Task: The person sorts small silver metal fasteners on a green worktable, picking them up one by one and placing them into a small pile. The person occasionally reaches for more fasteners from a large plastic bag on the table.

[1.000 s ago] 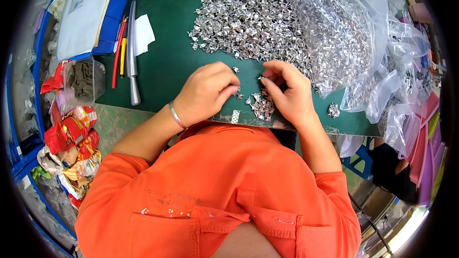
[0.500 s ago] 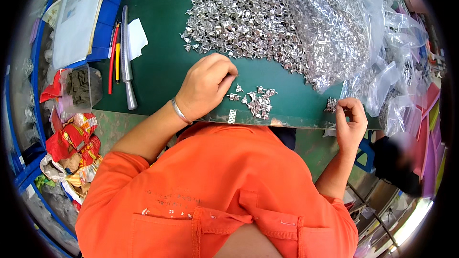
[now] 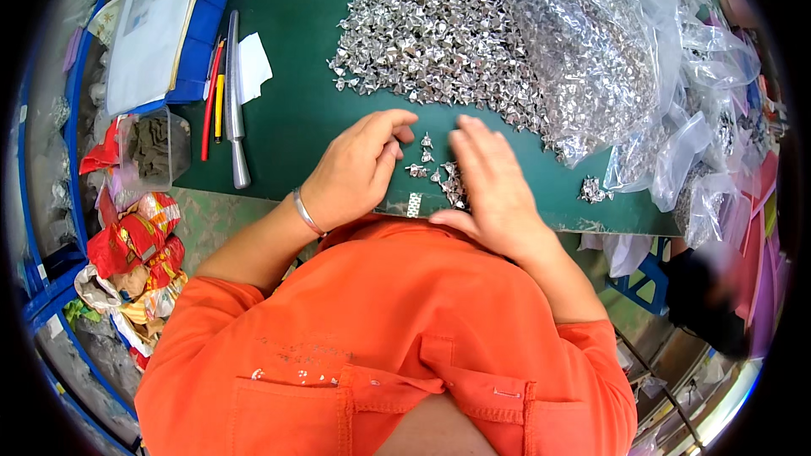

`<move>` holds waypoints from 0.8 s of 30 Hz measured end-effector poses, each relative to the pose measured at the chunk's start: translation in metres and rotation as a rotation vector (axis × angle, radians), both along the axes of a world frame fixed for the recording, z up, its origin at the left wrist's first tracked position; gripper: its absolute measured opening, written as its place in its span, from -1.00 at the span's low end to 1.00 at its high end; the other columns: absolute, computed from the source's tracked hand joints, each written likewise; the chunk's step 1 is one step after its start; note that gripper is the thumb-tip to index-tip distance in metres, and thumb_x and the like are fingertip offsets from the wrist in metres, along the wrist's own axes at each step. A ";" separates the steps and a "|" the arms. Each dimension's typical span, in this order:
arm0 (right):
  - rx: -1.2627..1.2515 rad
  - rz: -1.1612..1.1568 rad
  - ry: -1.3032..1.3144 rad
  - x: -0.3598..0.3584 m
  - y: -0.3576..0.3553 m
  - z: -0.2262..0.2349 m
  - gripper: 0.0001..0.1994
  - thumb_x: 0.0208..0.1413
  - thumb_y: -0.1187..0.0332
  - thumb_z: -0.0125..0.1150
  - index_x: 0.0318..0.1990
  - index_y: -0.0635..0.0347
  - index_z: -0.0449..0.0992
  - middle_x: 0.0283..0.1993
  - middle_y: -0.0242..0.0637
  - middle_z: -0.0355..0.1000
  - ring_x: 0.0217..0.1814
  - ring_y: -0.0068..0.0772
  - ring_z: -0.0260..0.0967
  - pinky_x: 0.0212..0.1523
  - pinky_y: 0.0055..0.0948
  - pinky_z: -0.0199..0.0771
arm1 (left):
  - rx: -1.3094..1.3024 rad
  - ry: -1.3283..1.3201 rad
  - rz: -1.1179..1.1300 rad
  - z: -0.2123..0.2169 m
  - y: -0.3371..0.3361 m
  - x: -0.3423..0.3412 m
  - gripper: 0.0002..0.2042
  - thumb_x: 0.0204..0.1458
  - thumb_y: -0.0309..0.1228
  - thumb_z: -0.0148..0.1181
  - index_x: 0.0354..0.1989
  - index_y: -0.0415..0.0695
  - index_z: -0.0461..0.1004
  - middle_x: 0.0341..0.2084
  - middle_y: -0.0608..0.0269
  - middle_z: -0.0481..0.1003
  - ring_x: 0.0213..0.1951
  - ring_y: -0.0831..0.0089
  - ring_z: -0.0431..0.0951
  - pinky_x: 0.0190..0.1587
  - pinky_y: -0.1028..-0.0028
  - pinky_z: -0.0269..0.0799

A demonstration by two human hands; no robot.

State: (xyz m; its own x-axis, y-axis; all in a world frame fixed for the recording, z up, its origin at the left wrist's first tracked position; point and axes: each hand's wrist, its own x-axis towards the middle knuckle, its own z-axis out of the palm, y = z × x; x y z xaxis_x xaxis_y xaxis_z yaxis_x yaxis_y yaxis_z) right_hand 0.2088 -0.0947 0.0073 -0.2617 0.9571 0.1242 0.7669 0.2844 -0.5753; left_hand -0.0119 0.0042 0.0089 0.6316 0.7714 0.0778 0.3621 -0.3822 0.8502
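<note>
My left hand [image 3: 356, 167], with a silver bangle at its wrist, rests near the table's front edge. Its fingers are loosely bent, the thumb stands apart from them, and no part shows between them. Just to its right lie a few small shiny metal parts [image 3: 426, 149]. My right hand [image 3: 497, 184] is stretched out flat, slightly blurred, over a small group of the same metal parts [image 3: 451, 182], covering some of them. A separate little cluster of metal parts [image 3: 593, 190] lies farther right.
A large heap of metal parts [image 3: 431, 29] spreads across the green table [image 3: 287, 59], partly under clear plastic bags [image 3: 591, 51]. At left lie a grey tapered rod [image 3: 235, 93], red pencil [image 3: 212, 101], yellow pencil [image 3: 219, 105] and white paper [image 3: 253, 67]. A clear tub [image 3: 155, 152] stands beyond.
My right hand has left the right-hand cluster and swung left over the small group, its fingers opening. My left hand's thumb and fingers have parted; another small part now shows beside it.
</note>
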 end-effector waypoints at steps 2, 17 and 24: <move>0.061 0.170 -0.108 -0.015 0.017 0.000 -0.30 -0.01 0.12 0.43 0.30 0.13 0.34 0.41 -0.04 0.21 0.46 0.05 0.14 0.38 0.03 0.21 | -0.193 -0.107 0.081 -0.003 -0.005 0.003 -0.71 0.22 -0.65 0.02 0.10 -0.25 0.37 -0.17 0.17 0.52 -0.23 0.52 0.55 -0.18 0.52 0.49; 0.186 -0.153 0.433 -0.011 0.070 -0.019 -0.76 0.18 0.32 0.32 -0.46 0.15 0.42 -0.56 -0.27 0.35 -0.56 -0.46 0.39 -0.50 -0.31 0.43 | -0.958 -0.333 0.126 -0.003 -0.005 0.012 -0.72 0.27 -0.59 0.00 0.13 -0.31 0.36 -0.09 0.08 0.54 -0.12 0.41 0.61 -0.10 0.48 0.55; -0.707 -0.548 2.189 0.031 0.069 0.009 -0.72 0.38 0.06 0.02 -0.24 0.06 0.41 -0.44 -0.39 0.28 -0.52 -0.55 0.15 -0.67 -0.63 0.04 | -0.182 -0.069 -0.092 0.003 -0.005 0.039 -0.63 0.10 -0.56 0.29 0.09 -0.24 0.43 -0.12 0.18 0.44 -0.32 0.53 0.56 -0.24 0.52 0.51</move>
State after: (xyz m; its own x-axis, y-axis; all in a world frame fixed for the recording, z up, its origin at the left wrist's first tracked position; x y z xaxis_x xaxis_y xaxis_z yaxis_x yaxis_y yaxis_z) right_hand 0.2397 -0.0254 0.0163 -0.0563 0.8696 -0.4906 -0.9597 -0.1826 -0.2135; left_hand 0.0269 -0.0007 0.0119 0.6977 0.7163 -0.0124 0.2715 -0.2483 0.9299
